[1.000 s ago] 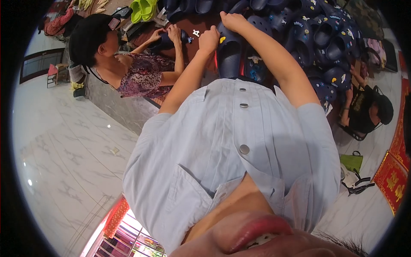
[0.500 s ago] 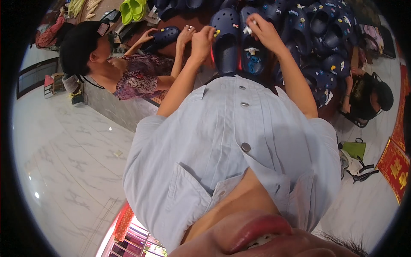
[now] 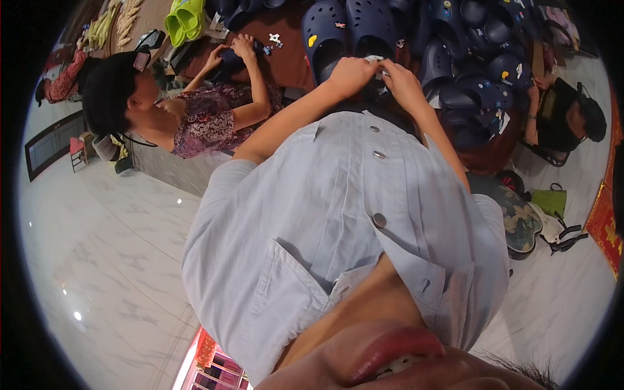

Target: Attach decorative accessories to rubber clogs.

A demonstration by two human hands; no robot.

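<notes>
In front of me a pair of navy clogs with holed tops lies side by side, the left clog (image 3: 323, 26) and the right clog (image 3: 372, 25). A yellow charm (image 3: 312, 41) and a small light-and-red charm sit on the left clog's top. My left hand (image 3: 353, 75) and my right hand (image 3: 403, 84) meet over the right clog's heel end. Between their closed fingertips is a small white shoe charm (image 3: 374, 58), partly covered by the fingers. My forearm and hands hide the heel ends of both clogs.
Many navy clogs (image 3: 478, 91) are heaped to the right. At left, a person (image 3: 214, 117) handles a navy clog beside loose white charms (image 3: 275, 40) on the brown tabletop (image 3: 286, 62). Lime-green clogs (image 3: 184, 23) stand farther back. Another person (image 3: 562, 120) sits at far right.
My left hand has left the yellow charm, which stays on the left clog, and moved right. My right hand has come down and inward to meet it. The view has shifted slightly.
</notes>
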